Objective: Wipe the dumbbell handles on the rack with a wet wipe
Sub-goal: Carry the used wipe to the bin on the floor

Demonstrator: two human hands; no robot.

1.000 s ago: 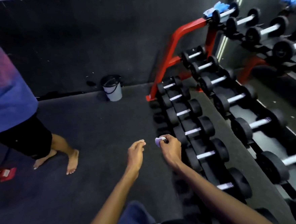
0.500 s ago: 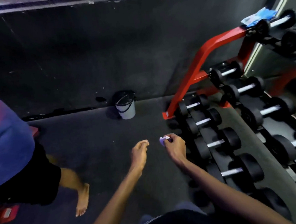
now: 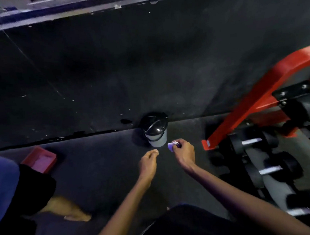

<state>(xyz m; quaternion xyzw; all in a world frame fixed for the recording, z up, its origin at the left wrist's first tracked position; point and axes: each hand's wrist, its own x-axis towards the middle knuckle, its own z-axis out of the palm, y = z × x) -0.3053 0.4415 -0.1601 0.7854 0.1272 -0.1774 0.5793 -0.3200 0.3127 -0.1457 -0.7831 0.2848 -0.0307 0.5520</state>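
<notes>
1. Standing against the base of the dark wall (image 3: 146, 63) is a small grey bin with a black swing lid (image 3: 155, 131), just beyond the two hands on the dark rubber floor (image 3: 102, 168).
2. At the left, a second person in a blue top and black shorts (image 3: 7, 193) stands barefoot, one foot (image 3: 72, 212) planted on the floor; a red tray (image 3: 40, 159) lies on the floor behind them, near the wall.
3. At the right, the red-framed dumbbell rack (image 3: 256, 103) slants up from its foot on the floor. Black dumbbells with bright metal handles (image 3: 269, 170) sit in rows on its lower tiers; the picture is motion-blurred there, so details of the handles are unclear.
4. Nothing lies between the hands and the bin; the rack's red foot is off to the right of the right hand, apart from it.
5. The wet wipe (image 3: 171, 146) is a small, pale, crumpled wad with a violet tint, held in the air in front of the bin, well apart from the dumbbell handles.
6. The right hand (image 3: 183, 152) reaches forward with the back of the hand up, fingers curled and pinching the wipe at the fingertips.
7. The left hand (image 3: 148, 163) is stretched out beside it, close but not touching, fingers loosely curled and holding nothing.
</notes>
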